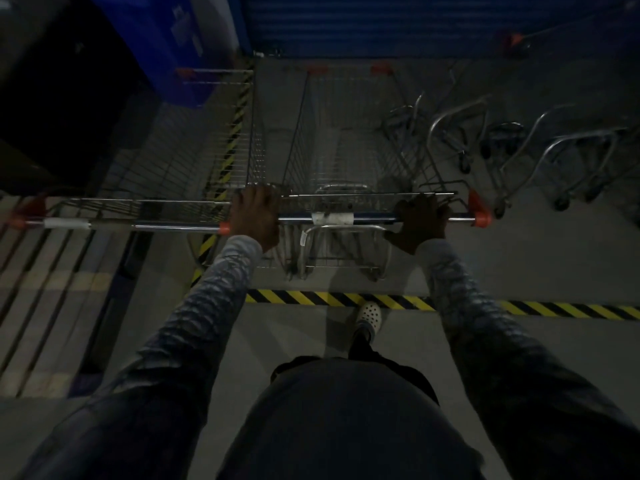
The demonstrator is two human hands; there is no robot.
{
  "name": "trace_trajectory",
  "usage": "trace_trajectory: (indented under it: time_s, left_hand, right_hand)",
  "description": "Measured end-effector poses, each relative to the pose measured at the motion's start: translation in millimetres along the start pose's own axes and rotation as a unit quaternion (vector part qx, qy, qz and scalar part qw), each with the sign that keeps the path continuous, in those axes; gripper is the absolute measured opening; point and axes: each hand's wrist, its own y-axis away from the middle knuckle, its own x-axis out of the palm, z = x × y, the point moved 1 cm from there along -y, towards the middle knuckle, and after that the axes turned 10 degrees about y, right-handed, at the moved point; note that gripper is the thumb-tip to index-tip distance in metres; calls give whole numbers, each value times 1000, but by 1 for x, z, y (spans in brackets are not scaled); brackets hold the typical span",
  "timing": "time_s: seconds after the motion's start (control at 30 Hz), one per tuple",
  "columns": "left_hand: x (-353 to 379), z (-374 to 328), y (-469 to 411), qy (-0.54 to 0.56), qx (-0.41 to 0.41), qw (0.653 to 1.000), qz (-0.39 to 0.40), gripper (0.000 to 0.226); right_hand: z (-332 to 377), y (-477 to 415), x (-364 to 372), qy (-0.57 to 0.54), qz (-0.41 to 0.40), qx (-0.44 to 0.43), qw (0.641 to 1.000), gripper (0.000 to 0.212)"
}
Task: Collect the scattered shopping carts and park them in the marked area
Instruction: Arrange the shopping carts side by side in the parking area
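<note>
Floor (519, 271), dim. A hazard tape (329, 299) strip runs across its near edge, and a second strip goes up the left side toward the blue shutter (381, 26) at the far edge. The cart (346, 150) I'm driving sits past the near strip, so I judge it inside the marked area. Its long axis points straight away from me at the shutter, square to that strip. A second cart (156, 168) is just beside it on the left, handles roughly level. Bare trolley frames (460, 133) stand near on the right.

The handle bar (374, 220) lies crosswise, parallel to the near strip. My left hand (256, 216) grips its left end and my right hand (420, 220) the right end, both equally near, with the basket dead ahead of them. Left fingers (263, 194) are curled over the bar. The right ones look wrapped round it too, though it's too dark there to be certain. Likely next move: a short straight push, then let go. Skewing left risks clipping the second cart.
</note>
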Motion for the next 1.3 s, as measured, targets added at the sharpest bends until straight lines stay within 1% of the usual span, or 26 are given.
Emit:
trace_trajectory:
  time_s: [0.1,0.2,0.33,0.5,0.7,0.87,0.97,1.03,1.13,1.17,1.2,1.23,1.27,1.3]
  left_hand:
    - [1,17,6,-9,-7,1000,14,81]
    - [7,21,6,-21,10,999,30,78]
    - [14,23,9,-43,29,998,41,76]
    - [12,18,9,-28,33,998,44,78]
    - [11,17,14,-16,58,998,15,78]
    - [16,18,21,-16,59,998,-2,74]
    - [17,19,23,-7,65,998,-7,72]
    - [17,18,23,-2,53,999,-12,74]
    - [11,0,31,21,-23,999,-23,79]
    - [11,-13,37,28,-34,998,-33,78]
    - [12,-29,45,34,-16,998,-46,75]
    - [14,-46,51,44,25,997,-57,71]
    - [16,-63,57,60,70,994,-65,70]
    - [15,-76,60,80,98,989,-72,73]
  right_hand:
    - [38,6,-5,-42,-1,-22,999,65]
    - [58,7,-6,-43,-3,-33,999,67]
    - [55,7,-2,-50,-17,-48,997,67]
    - [52,7,-4,-43,-19,-66,997,66]
    - [47,11,-3,-43,-28,-76,996,65]
    - [47,21,-1,-45,-31,-73,996,72]
    - [49,24,0,-22,-25,-78,996,69]
    - [49,23,0,-21,-27,-80,996,67]
    - [47,22,2,-31,-39,-91,995,62]
    - [45,22,3,-30,-45,-94,994,62]
    - [44,22,4,-31,-52,-94,994,62]
    - [43,23,5,-34,-59,-93,993,63]
    - [43,23,6,-39,-64,-92,993,65]
    - [42,23,6,-41,-64,-91,993,68]
